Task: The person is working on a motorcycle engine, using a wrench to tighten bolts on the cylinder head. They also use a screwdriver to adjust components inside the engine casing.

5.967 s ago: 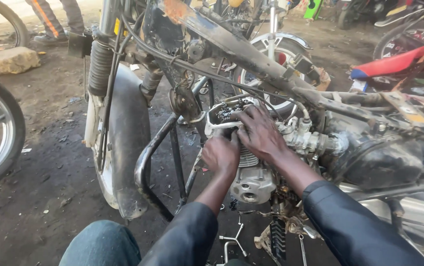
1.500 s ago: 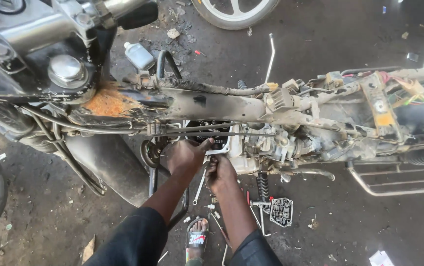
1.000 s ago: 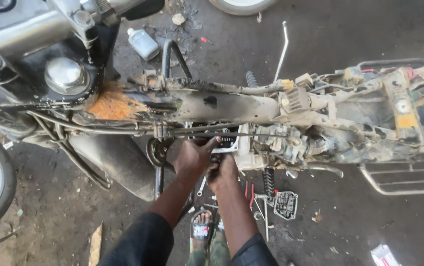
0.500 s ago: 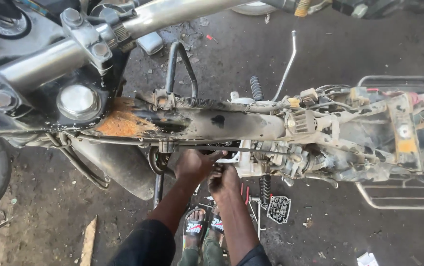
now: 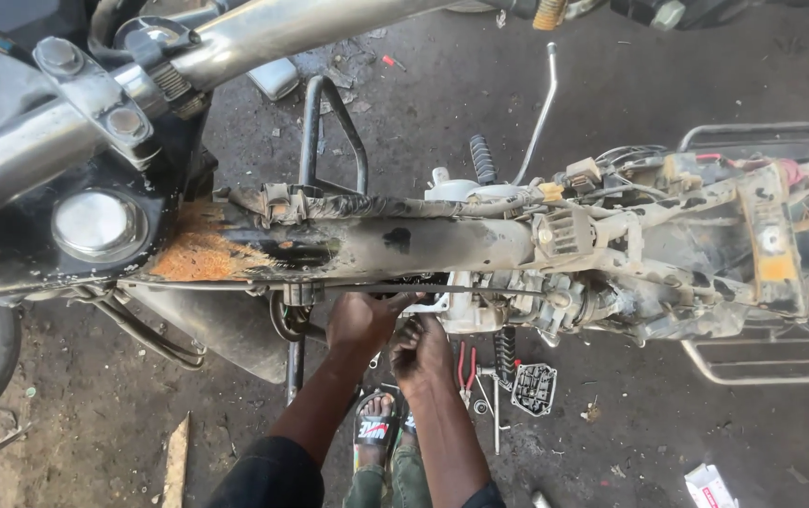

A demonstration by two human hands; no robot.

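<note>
Both hands, left hand [image 5: 359, 323] and right hand [image 5: 420, 353], reach under the rusty frame tube [image 5: 367, 246] onto the engine [image 5: 480, 306], fingers curled though their grip is hidden, apparently mid-fastening; continuing likely needs steady pressure.

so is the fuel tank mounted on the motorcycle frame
No, the frame's top tube lies bare and rusty, with both hands, left hand and right hand, reaching under it at the engine.

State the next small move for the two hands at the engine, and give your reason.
Probably keep both hands working the part under the frame tube: the left hand and right hand are both pressed against the engine, their fingers hidden.
</note>
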